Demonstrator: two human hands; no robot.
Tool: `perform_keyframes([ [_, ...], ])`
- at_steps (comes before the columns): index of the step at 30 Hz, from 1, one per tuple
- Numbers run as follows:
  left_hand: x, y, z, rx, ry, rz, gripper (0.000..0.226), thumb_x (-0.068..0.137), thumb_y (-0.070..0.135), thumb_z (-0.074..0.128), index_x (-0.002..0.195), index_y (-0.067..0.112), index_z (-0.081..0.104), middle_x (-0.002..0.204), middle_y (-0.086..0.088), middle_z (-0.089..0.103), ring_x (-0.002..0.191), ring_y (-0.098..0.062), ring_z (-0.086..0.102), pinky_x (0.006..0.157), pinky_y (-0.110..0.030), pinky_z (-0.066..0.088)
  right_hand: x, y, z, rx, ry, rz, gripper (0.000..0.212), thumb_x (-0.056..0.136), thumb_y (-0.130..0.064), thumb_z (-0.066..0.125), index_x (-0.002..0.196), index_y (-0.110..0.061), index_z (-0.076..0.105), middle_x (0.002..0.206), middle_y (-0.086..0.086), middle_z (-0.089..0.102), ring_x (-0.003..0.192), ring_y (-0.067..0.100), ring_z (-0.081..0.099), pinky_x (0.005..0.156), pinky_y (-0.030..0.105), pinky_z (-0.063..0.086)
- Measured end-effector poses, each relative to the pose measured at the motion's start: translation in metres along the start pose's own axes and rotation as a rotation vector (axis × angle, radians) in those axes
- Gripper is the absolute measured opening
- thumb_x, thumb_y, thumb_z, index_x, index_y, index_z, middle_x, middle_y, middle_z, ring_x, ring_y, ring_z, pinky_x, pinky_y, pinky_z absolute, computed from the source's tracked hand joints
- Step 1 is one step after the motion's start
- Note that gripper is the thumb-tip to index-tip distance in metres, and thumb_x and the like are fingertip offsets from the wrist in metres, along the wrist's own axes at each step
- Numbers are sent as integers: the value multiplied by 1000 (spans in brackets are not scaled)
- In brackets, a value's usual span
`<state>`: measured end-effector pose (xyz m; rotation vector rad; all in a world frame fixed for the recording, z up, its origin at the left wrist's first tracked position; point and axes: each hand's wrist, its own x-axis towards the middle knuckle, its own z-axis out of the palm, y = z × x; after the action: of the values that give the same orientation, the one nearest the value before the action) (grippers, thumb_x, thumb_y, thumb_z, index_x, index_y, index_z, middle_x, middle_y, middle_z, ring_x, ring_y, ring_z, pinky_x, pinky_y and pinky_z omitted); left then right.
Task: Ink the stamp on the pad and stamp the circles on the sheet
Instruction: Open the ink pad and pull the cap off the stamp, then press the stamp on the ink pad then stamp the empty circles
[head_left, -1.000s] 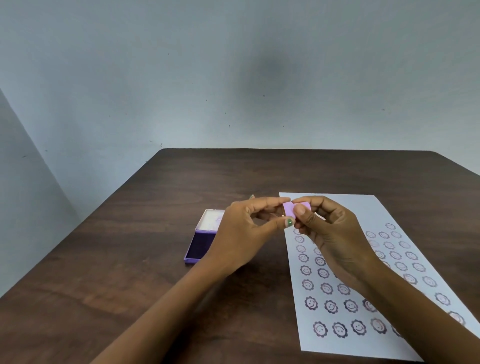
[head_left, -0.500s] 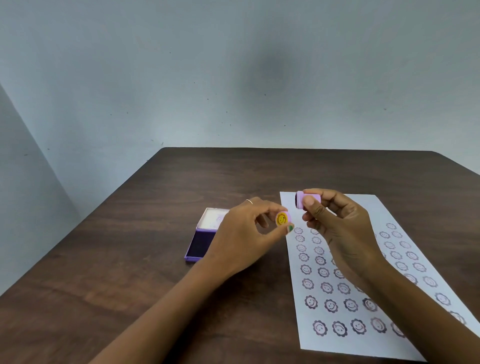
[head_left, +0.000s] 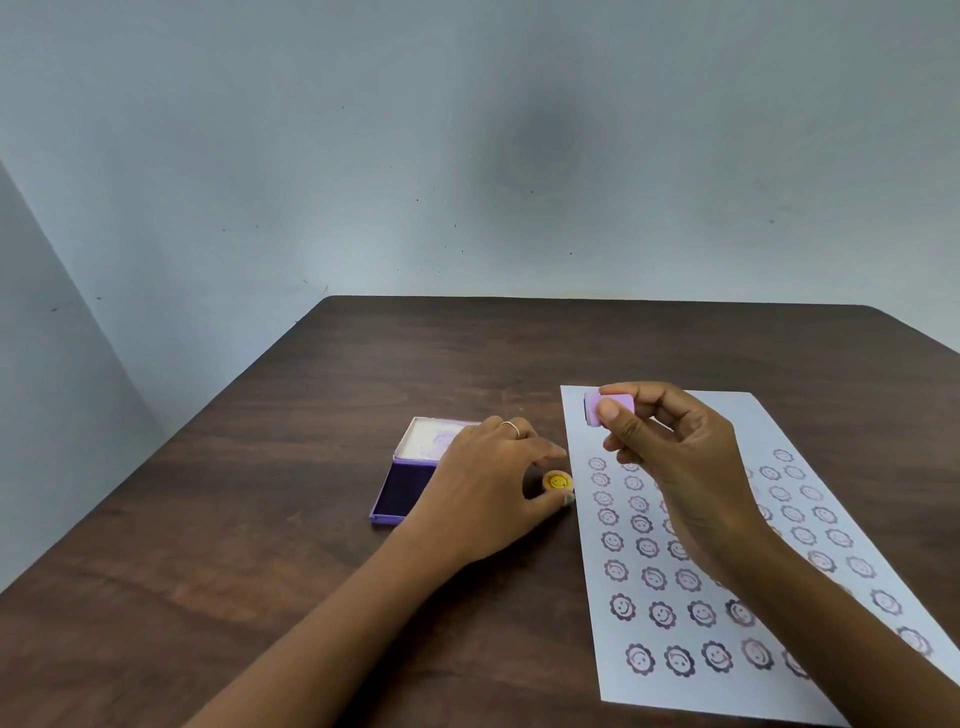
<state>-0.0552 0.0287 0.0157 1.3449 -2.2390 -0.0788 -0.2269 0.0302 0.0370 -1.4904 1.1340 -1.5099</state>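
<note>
My right hand (head_left: 685, 467) pinches a small lilac stamp (head_left: 610, 408) and holds it above the top left corner of the white sheet (head_left: 753, 431). The sheet carries several rows of purple smiley-flower prints. My left hand (head_left: 483, 493) is low over the table, thumb and finger around the stamp's round yellow smiley cap (head_left: 557, 481), just left of the sheet's edge. I cannot tell whether the cap touches the table. The purple ink pad (head_left: 402, 488) lies open behind my left hand, lid folded back, its right side hidden by the hand.
Everything rests on a dark wooden table (head_left: 260, 519) set into the corner of grey walls. The sheet runs along the right side, near the table's front edge.
The two hands pulled the cap off the stamp. My left hand dropped toward the table with the cap, while my right hand shifted right and up slightly with the stamp.
</note>
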Motion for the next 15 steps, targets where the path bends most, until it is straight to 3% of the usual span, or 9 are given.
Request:
perform_keyframes([
  [4, 3, -4, -11, -9, 78, 6, 36, 85, 48, 57, 117, 31, 62, 112, 7, 65, 100, -11, 53, 85, -28, 40, -1, 0, 0, -57, -17, -10, 42, 63, -46, 63, 98, -23, 66, 91, -8, 69, 72, 2, 65, 56, 9, 50],
  [7, 1, -20, -31, -57, 131, -47, 33, 85, 47, 59, 115, 36, 63, 116, 10, 63, 107, -10, 52, 93, -35, 40, -3, 0, 0, -110, -26, -20, 38, 65, -46, 62, 99, -29, 65, 99, -14, 66, 85, 5, 64, 66, 13, 48],
  [11, -14, -56, -55, -117, -4, -201, 43, 77, 59, 60, 118, 48, 55, 128, 18, 51, 121, -5, 41, 99, -32, 27, -5, 2, 1, -165, -35, -51, 43, 69, -42, 61, 108, -25, 64, 109, -14, 62, 93, 2, 61, 70, 10, 45],
  [13, -28, -74, -65, -198, -45, -296, 51, 70, 64, 62, 119, 49, 54, 131, 19, 48, 125, -5, 38, 105, -36, 29, -6, 2, 3, -171, -35, -67, 33, 76, -33, 62, 108, -28, 62, 108, -12, 62, 93, 2, 60, 73, 9, 44],
  [15, -42, -89, -71, -389, -71, -396, 58, 67, 62, 69, 121, 46, 54, 135, 16, 47, 127, -6, 40, 103, -31, 35, -9, 2, 6, -177, -53, -85, 25, 80, -23, 64, 102, -34, 61, 100, -15, 63, 91, 2, 61, 70, 5, 46],
])
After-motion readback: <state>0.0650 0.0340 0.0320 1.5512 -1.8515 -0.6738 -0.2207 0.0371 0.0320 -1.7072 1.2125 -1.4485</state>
